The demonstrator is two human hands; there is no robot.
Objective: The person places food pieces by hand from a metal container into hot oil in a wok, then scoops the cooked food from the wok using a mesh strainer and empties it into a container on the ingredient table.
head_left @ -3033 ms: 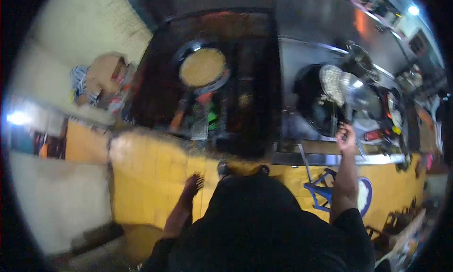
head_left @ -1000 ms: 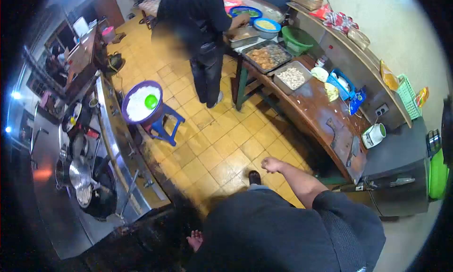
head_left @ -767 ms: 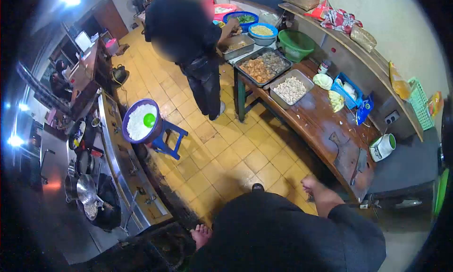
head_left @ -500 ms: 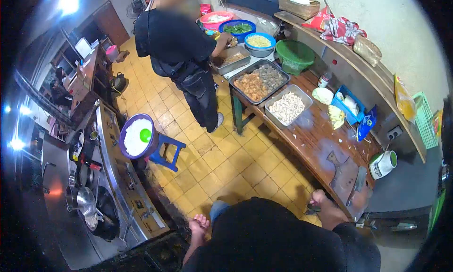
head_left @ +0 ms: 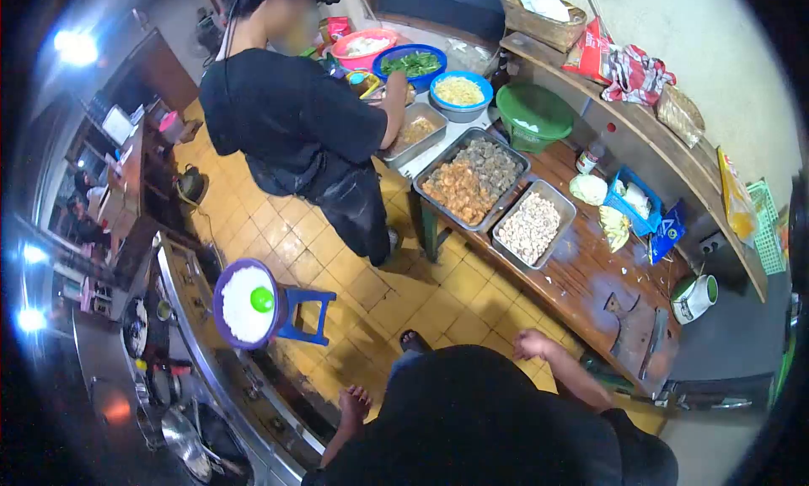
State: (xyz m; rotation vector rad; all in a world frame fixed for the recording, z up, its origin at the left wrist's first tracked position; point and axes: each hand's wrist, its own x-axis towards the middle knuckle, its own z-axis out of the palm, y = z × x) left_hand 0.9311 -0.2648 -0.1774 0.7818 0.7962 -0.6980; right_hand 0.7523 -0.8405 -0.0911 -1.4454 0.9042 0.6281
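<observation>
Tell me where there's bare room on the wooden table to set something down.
The main free patch of the table lies between the tray of white pieces and the board, though it looks dusted pale. Toward the wall, cabbage, blue basket and blue packet leave little room. Beyond the tray, the large tray and green basket crowd together.

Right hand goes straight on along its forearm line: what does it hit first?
Probably the co-worker's lower leg: the line from the right hand crosses yellow floor tiles toward it. Depth is unclear, so it might pass higher or miss.
</observation>
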